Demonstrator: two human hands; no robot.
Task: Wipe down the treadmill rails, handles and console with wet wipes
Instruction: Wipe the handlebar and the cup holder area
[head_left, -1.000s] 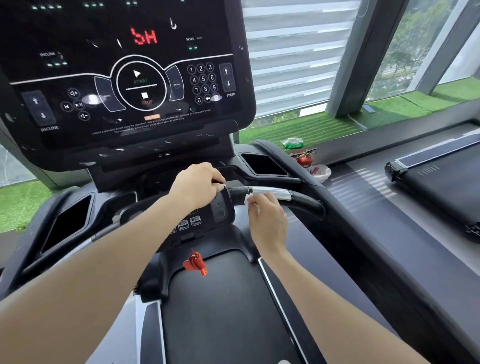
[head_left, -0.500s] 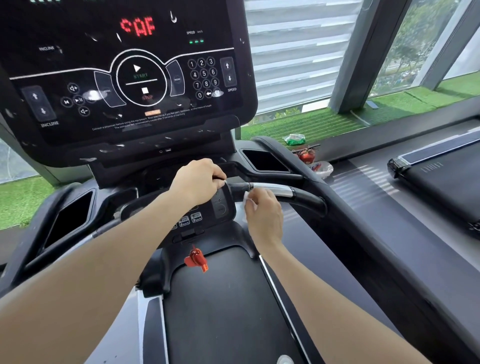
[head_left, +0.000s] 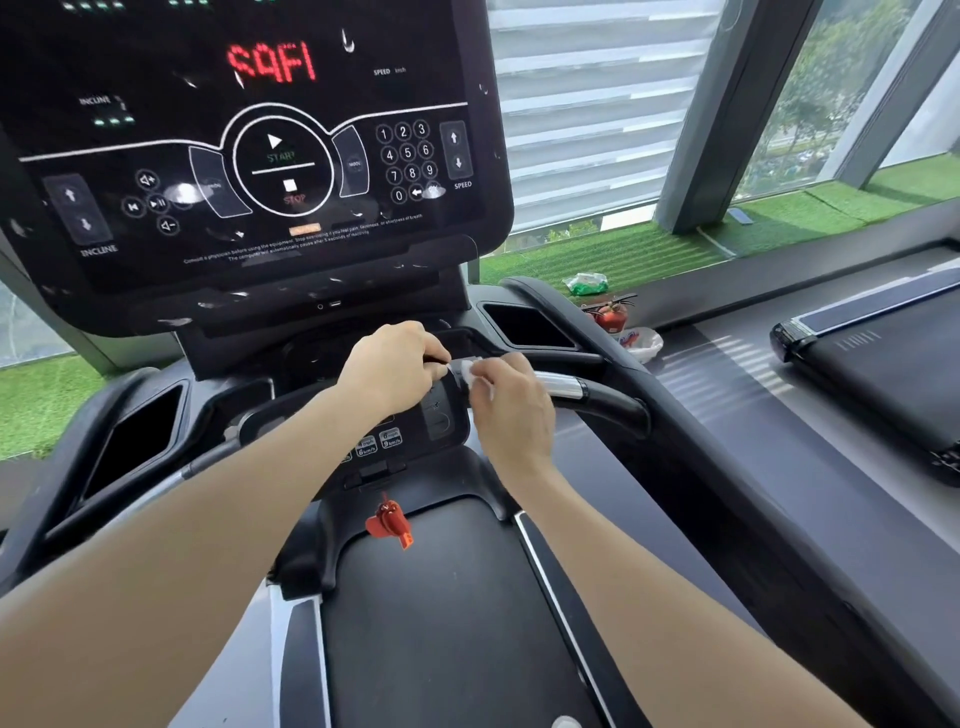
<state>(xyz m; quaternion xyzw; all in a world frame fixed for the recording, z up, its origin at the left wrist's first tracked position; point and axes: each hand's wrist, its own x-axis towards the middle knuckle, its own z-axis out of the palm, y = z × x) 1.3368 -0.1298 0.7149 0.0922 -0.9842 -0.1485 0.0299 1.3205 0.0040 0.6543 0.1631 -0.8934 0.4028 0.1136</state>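
The black treadmill console (head_left: 249, 156) fills the upper left, its display showing red letters. Below it a black and chrome handle (head_left: 582, 389) runs out to the right from the small control pod (head_left: 410, 431). My right hand (head_left: 511, 410) pinches a white wet wipe (head_left: 467, 371) against the inner end of that handle. My left hand (head_left: 389, 369) is curled over the top of the pod beside it, gripping its upper edge. The two hands nearly touch. A chrome left handle (head_left: 171, 478) shows under my left forearm.
A red safety key (head_left: 389, 525) hangs below the pod above the black belt (head_left: 441, 623). Cup holders (head_left: 524, 325) sit either side of the console. On the window ledge lie a green wipe packet (head_left: 587, 283), a small red object (head_left: 613, 314) and a white bowl (head_left: 641, 343). Another treadmill (head_left: 883, 364) stands to the right.
My right hand has slid the wipe left along the handle toward the pod, closing on my left hand. The display's red letters have changed. My head has tilted down slightly.
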